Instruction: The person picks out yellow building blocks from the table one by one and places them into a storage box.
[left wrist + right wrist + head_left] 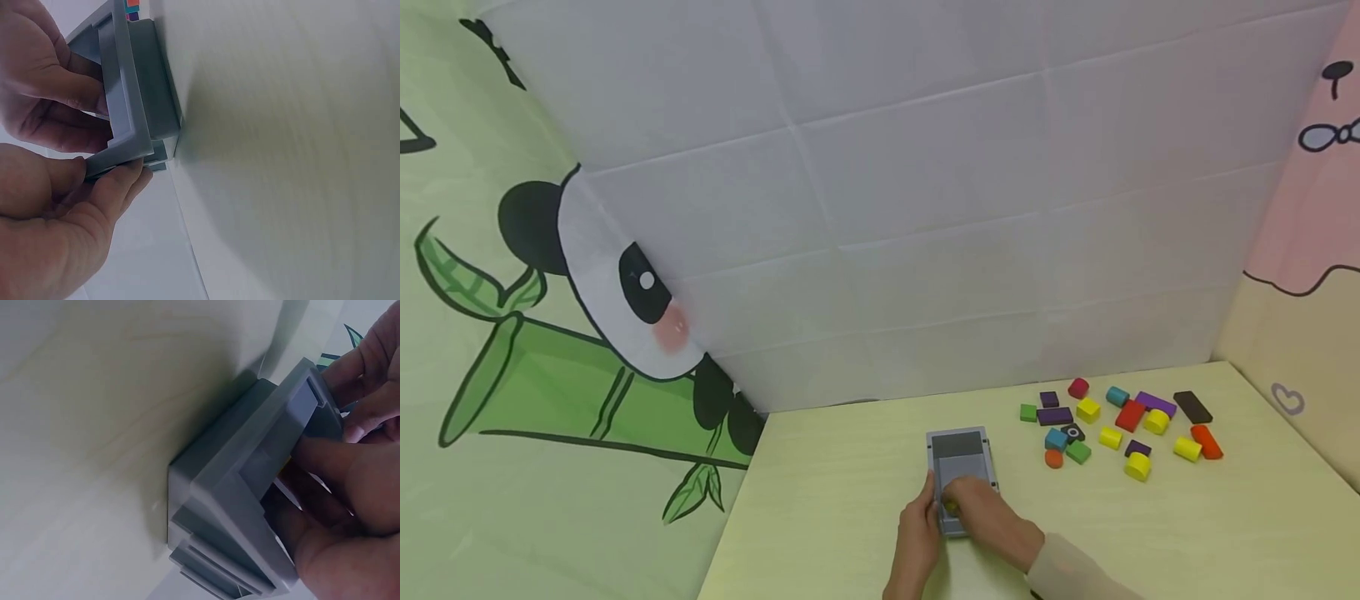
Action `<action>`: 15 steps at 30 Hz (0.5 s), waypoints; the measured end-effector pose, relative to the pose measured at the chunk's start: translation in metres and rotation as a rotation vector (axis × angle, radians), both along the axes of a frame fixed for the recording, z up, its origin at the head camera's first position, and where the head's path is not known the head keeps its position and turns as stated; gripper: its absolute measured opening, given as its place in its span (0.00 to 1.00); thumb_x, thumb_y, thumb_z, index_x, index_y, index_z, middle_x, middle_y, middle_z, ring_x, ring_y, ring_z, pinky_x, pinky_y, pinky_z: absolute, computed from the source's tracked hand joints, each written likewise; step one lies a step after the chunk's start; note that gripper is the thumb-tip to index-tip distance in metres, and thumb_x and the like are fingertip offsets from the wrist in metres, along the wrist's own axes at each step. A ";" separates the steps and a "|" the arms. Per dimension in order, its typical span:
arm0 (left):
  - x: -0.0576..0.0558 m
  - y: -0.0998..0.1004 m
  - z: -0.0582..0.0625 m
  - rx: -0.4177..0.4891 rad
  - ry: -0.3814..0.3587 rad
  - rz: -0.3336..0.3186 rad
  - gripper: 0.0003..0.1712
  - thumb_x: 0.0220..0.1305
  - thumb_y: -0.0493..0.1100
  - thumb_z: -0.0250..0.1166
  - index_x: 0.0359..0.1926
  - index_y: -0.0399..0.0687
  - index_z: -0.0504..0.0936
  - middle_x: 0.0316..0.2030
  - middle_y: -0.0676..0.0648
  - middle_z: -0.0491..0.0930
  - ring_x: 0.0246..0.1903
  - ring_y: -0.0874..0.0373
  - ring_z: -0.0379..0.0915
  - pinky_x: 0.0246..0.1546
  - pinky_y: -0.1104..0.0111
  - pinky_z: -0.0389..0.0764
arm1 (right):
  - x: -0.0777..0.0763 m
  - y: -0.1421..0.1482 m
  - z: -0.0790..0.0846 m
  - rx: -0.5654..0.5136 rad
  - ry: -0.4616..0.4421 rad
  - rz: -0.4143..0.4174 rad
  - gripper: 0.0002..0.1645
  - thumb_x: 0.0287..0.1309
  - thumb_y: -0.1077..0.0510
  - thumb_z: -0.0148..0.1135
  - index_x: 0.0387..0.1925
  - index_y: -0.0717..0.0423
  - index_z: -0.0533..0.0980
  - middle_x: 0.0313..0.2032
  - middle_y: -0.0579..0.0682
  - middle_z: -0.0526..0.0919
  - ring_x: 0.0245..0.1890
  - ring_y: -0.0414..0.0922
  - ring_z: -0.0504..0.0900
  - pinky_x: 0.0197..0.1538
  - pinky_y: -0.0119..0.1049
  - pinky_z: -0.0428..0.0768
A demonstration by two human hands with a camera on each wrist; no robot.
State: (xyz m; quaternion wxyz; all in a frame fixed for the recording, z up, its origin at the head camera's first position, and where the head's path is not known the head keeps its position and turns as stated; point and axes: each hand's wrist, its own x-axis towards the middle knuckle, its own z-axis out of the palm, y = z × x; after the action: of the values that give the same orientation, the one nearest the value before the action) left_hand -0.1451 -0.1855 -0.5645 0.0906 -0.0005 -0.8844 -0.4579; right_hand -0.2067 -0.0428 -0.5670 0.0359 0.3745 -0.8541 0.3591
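A grey rectangular plastic box with a raised rim stands on the table near its front. My left hand holds the box's left side, and the left wrist view shows its thumb and fingers pinching the rim. The right hand reaches down into the box, fingers curled round a small yellow block. Only a sliver of that yellow block shows between the fingers in the right wrist view; its full shape is hidden.
To the right of the box lie several loose coloured blocks, among them a yellow cylinder, a red block, a green block and a dark flat block. A white cloth wall rises behind the pale table.
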 end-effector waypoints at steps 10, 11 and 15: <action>-0.001 0.000 -0.001 -0.004 0.006 0.014 0.28 0.77 0.26 0.53 0.74 0.29 0.67 0.67 0.28 0.74 0.66 0.33 0.73 0.66 0.45 0.77 | -0.004 -0.003 0.003 0.012 -0.081 0.003 0.10 0.50 0.76 0.71 0.29 0.61 0.89 0.25 0.47 0.87 0.24 0.35 0.71 0.27 0.31 0.74; -0.001 0.000 -0.001 -0.002 0.001 0.017 0.28 0.77 0.26 0.53 0.75 0.29 0.67 0.67 0.28 0.74 0.66 0.33 0.73 0.66 0.45 0.77 | -0.005 -0.004 0.003 0.011 -0.087 0.001 0.10 0.50 0.76 0.70 0.29 0.61 0.89 0.24 0.46 0.86 0.24 0.35 0.69 0.27 0.30 0.72; -0.001 0.001 -0.002 -0.005 -0.007 0.027 0.28 0.77 0.26 0.54 0.75 0.31 0.68 0.66 0.28 0.75 0.66 0.33 0.74 0.64 0.44 0.79 | -0.004 -0.005 0.001 0.035 -0.074 -0.019 0.11 0.49 0.75 0.70 0.27 0.59 0.89 0.22 0.44 0.85 0.23 0.34 0.67 0.26 0.31 0.71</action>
State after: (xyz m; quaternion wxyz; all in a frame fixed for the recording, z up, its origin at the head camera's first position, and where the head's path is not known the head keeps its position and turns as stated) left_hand -0.1463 -0.1846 -0.5668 0.0937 0.0130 -0.8858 -0.4544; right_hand -0.2111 -0.0480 -0.5661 0.0010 0.3535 -0.8645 0.3572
